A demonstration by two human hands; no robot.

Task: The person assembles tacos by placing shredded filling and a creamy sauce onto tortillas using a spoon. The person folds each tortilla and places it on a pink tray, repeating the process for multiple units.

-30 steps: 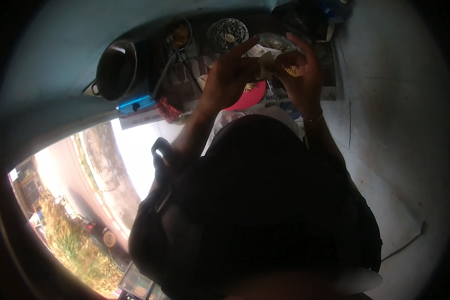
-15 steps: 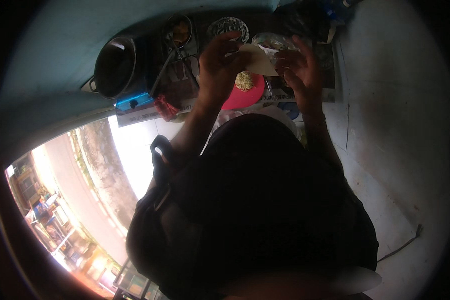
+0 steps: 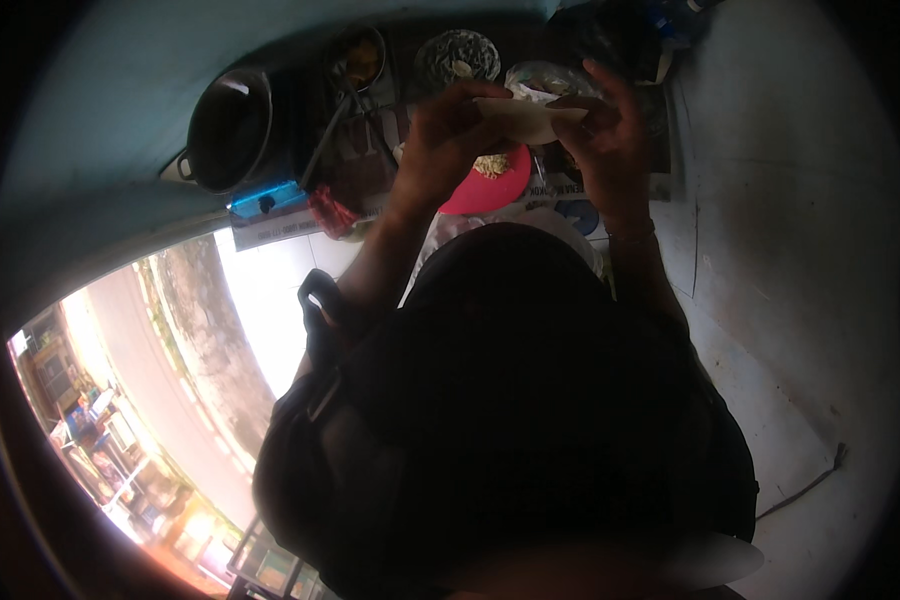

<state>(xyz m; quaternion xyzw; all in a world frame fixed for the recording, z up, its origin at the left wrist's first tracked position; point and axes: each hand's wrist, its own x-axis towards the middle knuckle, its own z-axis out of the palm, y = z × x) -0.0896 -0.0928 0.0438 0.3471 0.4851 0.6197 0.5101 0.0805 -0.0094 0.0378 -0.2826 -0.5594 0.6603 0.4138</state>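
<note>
Toward eight o'clock a bright outdoor view (image 3: 120, 400) shows past the wall's edge; at ten o'clock sits a large dark pan (image 3: 232, 130), with a bright blue panel (image 3: 268, 202) just below it and a crumpled red thing (image 3: 332, 212) beside that. Between eleven and twelve, a smaller pan (image 3: 358, 62) holds orange-brown food. At twelve o'clock the left hand (image 3: 435, 140) grips the left end of a pale sheet (image 3: 525, 120), thumb and fingers narrowed on it; beyond, also at twelve, stands a patterned bowl (image 3: 457, 60) with something pale inside. Between twelve and one, a pink plate (image 3: 485, 198) bears yellowish, crumbly food (image 3: 491, 165), and the pale sheet spans the gap above it; I cannot tell whether it is folded or just tilted. A clear plastic bag (image 3: 542, 78) lies past the sheet. Between one and two, the right hand (image 3: 608, 145) pinches the sheet's right end, one finger raised off it
</note>
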